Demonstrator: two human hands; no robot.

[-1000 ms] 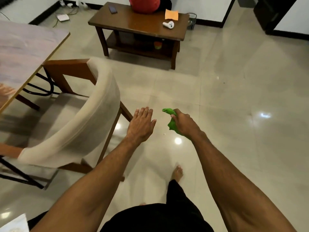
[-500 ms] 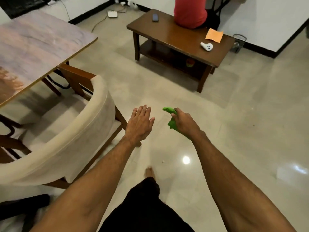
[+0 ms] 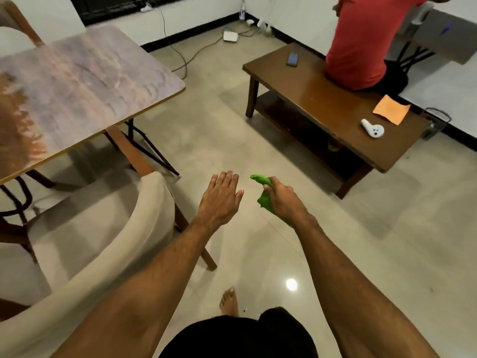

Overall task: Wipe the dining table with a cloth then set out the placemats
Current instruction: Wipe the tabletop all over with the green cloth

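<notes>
**A green cloth in one hand, near the table**

The shiny tile floor (image 3: 387,241) fills most of the view. A bright spot of light shines on it low down.

The big table (image 3: 85,81) stands at the upper left. Its top looks like grey and brown stone, with a thin gold edge and black legs under it.

A cream chair (image 3: 108,241) with brown wood legs sits just beside the table, at the lower left. Its round back faces the person.

A low brown table (image 3: 309,99) stands at the upper right, well apart from the big one. Someone in a red shirt (image 3: 361,40) sits on its far side.

Two bare arms reach out from the bottom. The left hand (image 3: 220,200) is flat, with its fingers straight and close together, and holds nothing. It hangs in the air near the chair back.

The right hand (image 3: 282,200) is just beside it, curled tight round the green cloth (image 3: 263,200). The cloth is bunched up and pokes out past the thumb. It is up over the floor, not touching either table.

One bare foot (image 3: 228,301) stands on the floor below the hands.

On the low brown table lie an orange paper (image 3: 391,109), a dark phone (image 3: 292,59) and a small white controller (image 3: 373,129).
</notes>
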